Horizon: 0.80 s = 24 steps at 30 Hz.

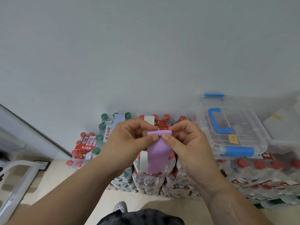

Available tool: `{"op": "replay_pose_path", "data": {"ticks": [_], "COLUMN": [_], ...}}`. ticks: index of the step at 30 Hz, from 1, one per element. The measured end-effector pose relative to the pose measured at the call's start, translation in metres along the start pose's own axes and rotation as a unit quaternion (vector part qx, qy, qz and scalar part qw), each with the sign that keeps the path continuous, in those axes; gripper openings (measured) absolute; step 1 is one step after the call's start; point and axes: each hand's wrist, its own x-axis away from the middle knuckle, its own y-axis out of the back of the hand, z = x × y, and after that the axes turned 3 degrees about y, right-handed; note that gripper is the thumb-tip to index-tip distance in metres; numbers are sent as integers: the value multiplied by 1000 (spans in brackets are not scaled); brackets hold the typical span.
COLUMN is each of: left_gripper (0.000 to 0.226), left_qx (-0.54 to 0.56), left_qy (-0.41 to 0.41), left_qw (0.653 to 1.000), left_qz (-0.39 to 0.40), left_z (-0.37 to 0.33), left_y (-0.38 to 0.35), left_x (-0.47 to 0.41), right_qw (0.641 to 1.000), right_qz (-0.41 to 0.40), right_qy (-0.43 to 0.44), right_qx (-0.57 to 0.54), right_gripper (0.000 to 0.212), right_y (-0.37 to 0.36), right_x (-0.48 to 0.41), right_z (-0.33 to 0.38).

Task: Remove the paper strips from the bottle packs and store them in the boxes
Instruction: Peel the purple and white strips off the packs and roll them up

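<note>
A purple paper strip (157,153) hangs in front of the stacked bottle packs (149,181), its top edge folded over. My left hand (128,142) pinches the strip's top left between thumb and fingers. My right hand (186,143) pinches its top right the same way. A white strip (149,120) lies over the red-capped pack behind my hands. A pale blue strip (119,119) lies on the green-capped pack (103,127). A clear box with blue handle and latches (227,127) sits closed on the packs at the right.
Another red-capped pack (84,146) stands lower at the left on the beige floor. A white wall rises behind everything. A white metal frame (17,172) is at the far left. More packs (267,176) and another clear box (284,127) fill the right side. My shoe (120,207) shows below.
</note>
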Motion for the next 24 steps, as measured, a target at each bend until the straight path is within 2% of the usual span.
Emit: {"op": "replay_pose_path", "data": {"ticks": [3, 7, 9, 12, 16, 20, 24], "left_gripper": [18, 13, 21, 10, 9, 11, 7], "left_qx": [-16, -3, 0, -4, -4, 0, -9], "left_qy": [-10, -9, 1, -3, -11, -5, 12], "left_qw": [1000, 1000, 1000, 1000, 1000, 1000, 1000], "left_qz": [4, 1, -4, -8, 9, 4, -10], "left_z": [1, 0, -2, -2, -2, 0, -1], "left_y": [0, -4, -6, -4, 0, 0, -2], "left_x": [0, 2, 3, 1, -1, 0, 1], "right_qw": [1000, 1000, 1000, 1000, 999, 999, 999], "right_qz": [-9, -21, -17, -10, -14, -11, -6], "right_qy": [-9, -6, 1, -12, -38, -34, -19], "right_qx": [-8, 10, 21, 25, 4, 12, 48], "right_gripper": [27, 22, 13, 13, 28, 14, 14], "right_y": [-2, -1, 0, 0, -4, -3, -1], "right_x": [3, 3, 2, 3, 6, 6, 6], "right_z": [2, 0, -1, 1, 6, 4, 4]}}
